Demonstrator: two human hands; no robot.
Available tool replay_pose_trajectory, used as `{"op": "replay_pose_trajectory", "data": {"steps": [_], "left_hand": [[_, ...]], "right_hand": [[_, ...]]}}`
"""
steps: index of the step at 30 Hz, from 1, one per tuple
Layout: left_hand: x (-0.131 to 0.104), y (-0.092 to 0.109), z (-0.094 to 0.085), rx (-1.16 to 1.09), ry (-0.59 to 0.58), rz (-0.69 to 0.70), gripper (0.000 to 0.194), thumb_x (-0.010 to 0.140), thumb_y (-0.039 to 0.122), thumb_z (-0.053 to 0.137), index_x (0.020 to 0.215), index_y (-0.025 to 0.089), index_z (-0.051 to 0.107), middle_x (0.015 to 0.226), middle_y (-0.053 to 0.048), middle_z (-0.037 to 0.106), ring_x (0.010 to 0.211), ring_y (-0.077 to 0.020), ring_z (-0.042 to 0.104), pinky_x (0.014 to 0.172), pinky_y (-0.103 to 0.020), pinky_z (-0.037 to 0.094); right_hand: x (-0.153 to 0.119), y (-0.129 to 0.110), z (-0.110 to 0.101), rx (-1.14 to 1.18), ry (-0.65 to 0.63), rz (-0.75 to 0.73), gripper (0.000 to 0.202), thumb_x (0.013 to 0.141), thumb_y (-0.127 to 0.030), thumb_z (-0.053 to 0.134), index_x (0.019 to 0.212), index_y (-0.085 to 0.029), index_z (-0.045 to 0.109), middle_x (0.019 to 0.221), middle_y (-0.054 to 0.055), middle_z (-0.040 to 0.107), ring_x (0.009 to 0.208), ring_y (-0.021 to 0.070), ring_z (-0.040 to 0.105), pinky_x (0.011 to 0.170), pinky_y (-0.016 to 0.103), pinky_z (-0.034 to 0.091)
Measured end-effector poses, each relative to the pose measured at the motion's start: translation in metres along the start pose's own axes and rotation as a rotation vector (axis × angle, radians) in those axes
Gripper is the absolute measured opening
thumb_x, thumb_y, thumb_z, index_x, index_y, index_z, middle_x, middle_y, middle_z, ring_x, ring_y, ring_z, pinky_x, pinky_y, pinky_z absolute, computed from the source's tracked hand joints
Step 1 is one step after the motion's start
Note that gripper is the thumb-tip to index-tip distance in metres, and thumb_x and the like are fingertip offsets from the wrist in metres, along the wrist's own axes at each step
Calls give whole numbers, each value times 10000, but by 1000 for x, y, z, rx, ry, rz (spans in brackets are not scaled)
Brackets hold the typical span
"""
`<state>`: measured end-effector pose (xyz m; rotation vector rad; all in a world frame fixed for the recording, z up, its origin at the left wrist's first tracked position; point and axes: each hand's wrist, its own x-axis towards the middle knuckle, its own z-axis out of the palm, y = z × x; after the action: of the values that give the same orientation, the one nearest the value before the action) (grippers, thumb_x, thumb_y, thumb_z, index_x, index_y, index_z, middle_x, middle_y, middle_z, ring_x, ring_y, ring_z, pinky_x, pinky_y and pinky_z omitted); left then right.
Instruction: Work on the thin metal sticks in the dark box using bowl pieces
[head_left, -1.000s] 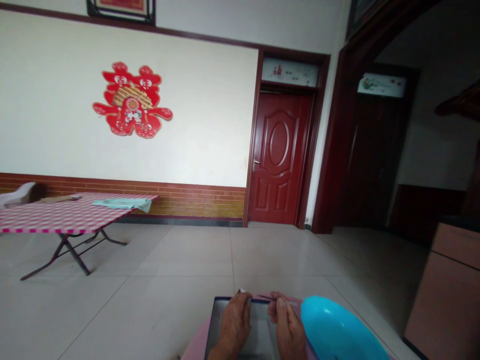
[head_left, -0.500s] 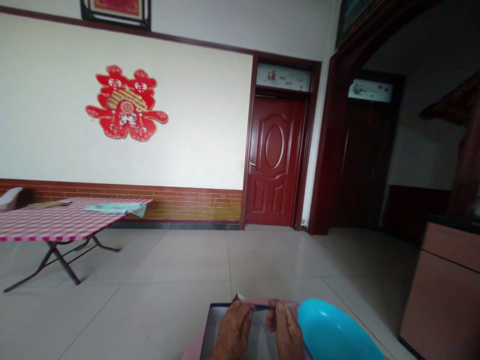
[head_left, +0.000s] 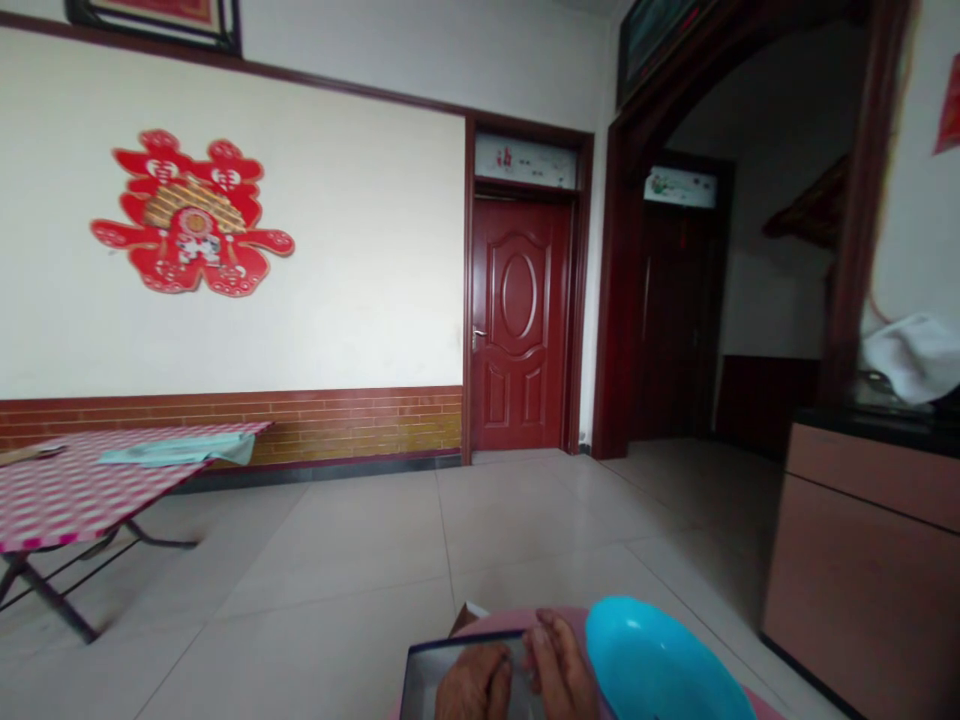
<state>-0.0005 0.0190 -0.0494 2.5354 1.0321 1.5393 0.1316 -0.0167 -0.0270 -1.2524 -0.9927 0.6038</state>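
Observation:
At the bottom of the head view, a shallow box (head_left: 424, 664) with a dark rim and pale inside sits on a round pink surface (head_left: 517, 620). My left hand (head_left: 474, 684) is over the box, fingers curled and thumb pressed against them. Close on its right, my right hand (head_left: 561, 668) is at the box's far right corner, its fingers bent and held together. Whatever small thing may be between the fingertips is hidden. A bright blue basin (head_left: 664, 655) stands just right of my right hand.
A brown and white piece (head_left: 466, 617) shows behind the box. On the left is a folding table (head_left: 67, 490) with a checked cover and a light green cloth (head_left: 180, 450). A pinkish-brown cabinet (head_left: 862, 560) stands right. A red door (head_left: 519, 320) is shut ahead.
The view has turned right, so the wall, door and folding table shift left, and more of the cabinet shows. Both hands stay close together over the box, the left one now lower in view.

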Motion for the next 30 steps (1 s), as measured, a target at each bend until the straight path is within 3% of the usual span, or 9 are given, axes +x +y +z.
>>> {"op": "replay_pose_trajectory", "data": {"steps": [2, 5, 9, 13, 17, 20, 25, 30], "left_hand": [[0, -1, 2, -11, -46, 21, 277, 910, 283, 386, 945, 234, 657, 828, -41, 724, 747, -138, 687, 699, -193, 549], [0, 1, 4, -24, -102, 53, 285, 907, 252, 390, 1038, 220, 641, 877, -60, 722, 788, -146, 684, 729, -210, 552], [-3, 5, 5, 13, -62, 38, 333, 902, 239, 382, 1140, 175, 606, 969, -102, 711, 877, -177, 676, 775, -258, 558], [-7, 2, 5, 32, -10, -24, 370, 897, 202, 354, 1196, 159, 567, 1066, -114, 687, 966, -184, 651, 828, -294, 548], [-10, -7, 6, 30, 15, -94, 376, 890, 177, 349, 1206, 160, 552, 1139, -112, 655, 1054, -184, 609, 894, -331, 518], [-9, -11, 2, 77, 88, -177, 359, 888, 177, 352, 1165, 169, 579, 1083, -100, 675, 1001, -192, 628, 857, -345, 529], [-1, -7, -15, 182, 144, -298, 365, 912, 223, 339, 1178, 158, 580, 919, -99, 688, 834, -198, 649, 748, -329, 532], [4, -7, -22, 176, 192, -345, 381, 917, 277, 327, 1158, 145, 591, 883, -95, 688, 791, -198, 646, 721, -321, 529]], "right_hand": [[1, -2, 0, 27, -34, 21, 423, 745, -578, 526, 879, -183, 595, 702, 33, 654, 621, 183, 604, 513, 259, 478], [0, -11, -1, 35, -115, -9, 356, 700, -535, 595, 759, -184, 599, 694, 42, 657, 660, 196, 616, 582, 272, 504], [-2, -19, -4, -8, -64, -14, 344, 754, -489, 523, 882, -184, 621, 892, 86, 693, 798, 216, 640, 672, 291, 524], [-2, -10, -7, -202, 19, -37, 328, 813, -394, 403, 951, -181, 612, 973, 108, 684, 864, 217, 637, 743, 314, 517], [-9, 10, -7, -547, -187, -171, 303, 815, -214, 353, 897, -160, 640, 936, 124, 686, 927, 227, 625, 864, 354, 468], [-19, 20, -6, -724, -368, -195, 357, 797, -106, 325, 937, -149, 651, 958, 125, 683, 924, 219, 624, 844, 342, 465], [-29, 30, -6, -800, -572, -324, 352, 772, -61, 364, 944, -165, 653, 937, 99, 671, 894, 204, 601, 820, 316, 448], [-34, 31, -3, -838, -682, -307, 330, 782, -67, 387, 947, -166, 655, 933, 96, 659, 886, 202, 585, 798, 304, 427]]}}
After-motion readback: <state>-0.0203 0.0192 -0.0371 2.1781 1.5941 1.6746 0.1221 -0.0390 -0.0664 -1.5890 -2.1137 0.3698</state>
